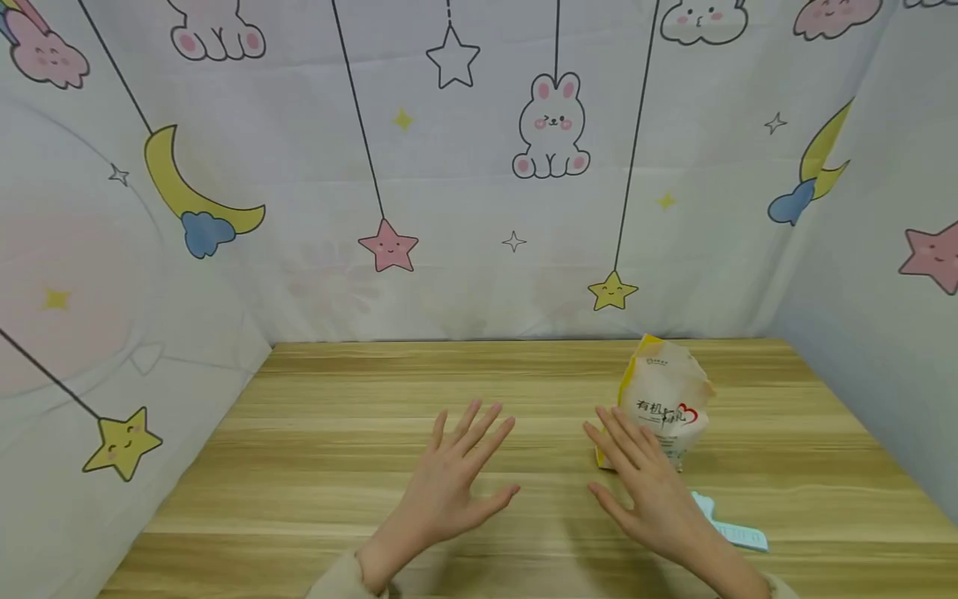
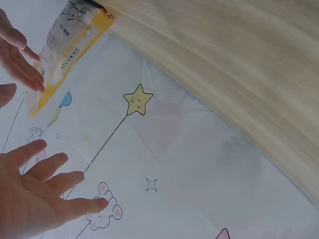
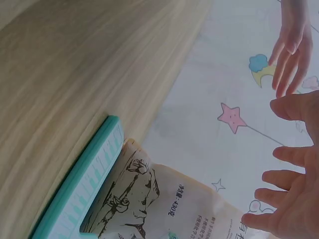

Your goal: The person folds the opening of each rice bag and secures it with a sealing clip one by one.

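Both hands hover flat over the wooden table (image 1: 337, 466), fingers spread, holding nothing. My left hand (image 1: 456, 470) is near the table's middle; its fingers (image 2: 45, 184) show in the left wrist view. My right hand (image 1: 644, 482) is just in front of a white and yellow printed bag (image 1: 666, 408), fingertips close to it; whether they touch is unclear. The bag (image 3: 164, 204) fills the bottom of the right wrist view, with my right hand (image 3: 294, 184) beside it. A flat teal clip-like strip (image 1: 729, 522) lies on the table by my right wrist, also visible as the teal strip (image 3: 82, 186).
A cloth backdrop (image 1: 479, 183) printed with stars, moons and bunnies encloses the table at the back and both sides. The table's left half is bare wood.
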A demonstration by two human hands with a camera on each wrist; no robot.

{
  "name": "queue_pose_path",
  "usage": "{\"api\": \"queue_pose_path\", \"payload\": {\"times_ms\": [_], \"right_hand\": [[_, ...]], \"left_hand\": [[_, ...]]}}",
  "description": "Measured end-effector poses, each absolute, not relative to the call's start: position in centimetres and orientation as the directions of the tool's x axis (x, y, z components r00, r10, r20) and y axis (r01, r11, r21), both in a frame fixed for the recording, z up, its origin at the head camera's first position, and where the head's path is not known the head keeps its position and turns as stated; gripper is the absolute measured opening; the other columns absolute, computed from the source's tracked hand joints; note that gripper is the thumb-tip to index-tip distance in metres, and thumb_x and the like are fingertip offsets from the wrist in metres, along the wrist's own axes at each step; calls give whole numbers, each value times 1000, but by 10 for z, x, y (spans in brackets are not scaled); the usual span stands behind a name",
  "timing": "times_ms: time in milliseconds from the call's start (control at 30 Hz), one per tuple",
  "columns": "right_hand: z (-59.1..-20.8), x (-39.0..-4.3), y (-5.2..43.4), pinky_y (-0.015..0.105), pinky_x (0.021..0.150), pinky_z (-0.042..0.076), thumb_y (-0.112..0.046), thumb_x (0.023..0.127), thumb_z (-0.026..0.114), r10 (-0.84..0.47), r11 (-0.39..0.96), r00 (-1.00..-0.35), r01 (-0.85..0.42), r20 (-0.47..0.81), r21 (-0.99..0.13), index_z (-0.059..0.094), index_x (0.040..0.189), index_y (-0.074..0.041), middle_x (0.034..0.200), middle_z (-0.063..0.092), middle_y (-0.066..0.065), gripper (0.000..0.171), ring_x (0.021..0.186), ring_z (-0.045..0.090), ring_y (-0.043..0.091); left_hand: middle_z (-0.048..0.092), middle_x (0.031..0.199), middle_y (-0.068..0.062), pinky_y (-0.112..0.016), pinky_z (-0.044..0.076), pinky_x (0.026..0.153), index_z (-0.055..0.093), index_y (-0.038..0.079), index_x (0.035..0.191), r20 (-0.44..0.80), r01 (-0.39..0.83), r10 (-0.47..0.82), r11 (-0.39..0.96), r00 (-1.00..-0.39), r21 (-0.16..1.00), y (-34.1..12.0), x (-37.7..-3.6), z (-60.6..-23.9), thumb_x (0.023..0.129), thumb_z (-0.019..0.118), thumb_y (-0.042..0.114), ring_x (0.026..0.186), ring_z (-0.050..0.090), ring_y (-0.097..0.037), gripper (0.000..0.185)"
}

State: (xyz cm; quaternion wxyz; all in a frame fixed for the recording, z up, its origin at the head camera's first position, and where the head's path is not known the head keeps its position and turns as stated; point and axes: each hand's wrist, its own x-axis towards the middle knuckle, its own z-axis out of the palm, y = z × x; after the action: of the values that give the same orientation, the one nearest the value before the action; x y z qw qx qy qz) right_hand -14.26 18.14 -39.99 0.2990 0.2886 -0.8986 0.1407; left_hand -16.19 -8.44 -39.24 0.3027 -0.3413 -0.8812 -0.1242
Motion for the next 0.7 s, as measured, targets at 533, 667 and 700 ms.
{"api": "queue_pose_path", "payload": {"times_ms": [533,667,700], "right_hand": [[-395,-143,196,27,110,16,-22,74,68,-389,774,-666,-611,636,-167,40,135,-13,143,33,9,67,126,36,30],[-393,-141,200,21,110,12,-25,79,64,-371,773,-678,-604,635,-192,40,134,-13,141,35,10,62,127,35,30],[-393,-141,201,21,110,13,-25,79,63,-367,776,-680,-601,635,-194,41,134,-13,141,36,11,61,127,36,30]], "left_hand": [[48,133,-4,-51,34,98,44,16,132,656,766,587,642,-475,-19,-70,-172,-376,77,66,37,123,45,-25,63],[51,130,-5,-49,36,98,48,14,129,683,785,592,618,-427,-46,-64,-174,-372,78,65,34,121,47,-23,58],[52,129,-5,-48,36,98,48,14,129,685,786,594,617,-422,-50,-63,-174,-371,78,65,33,121,47,-22,56]]}}
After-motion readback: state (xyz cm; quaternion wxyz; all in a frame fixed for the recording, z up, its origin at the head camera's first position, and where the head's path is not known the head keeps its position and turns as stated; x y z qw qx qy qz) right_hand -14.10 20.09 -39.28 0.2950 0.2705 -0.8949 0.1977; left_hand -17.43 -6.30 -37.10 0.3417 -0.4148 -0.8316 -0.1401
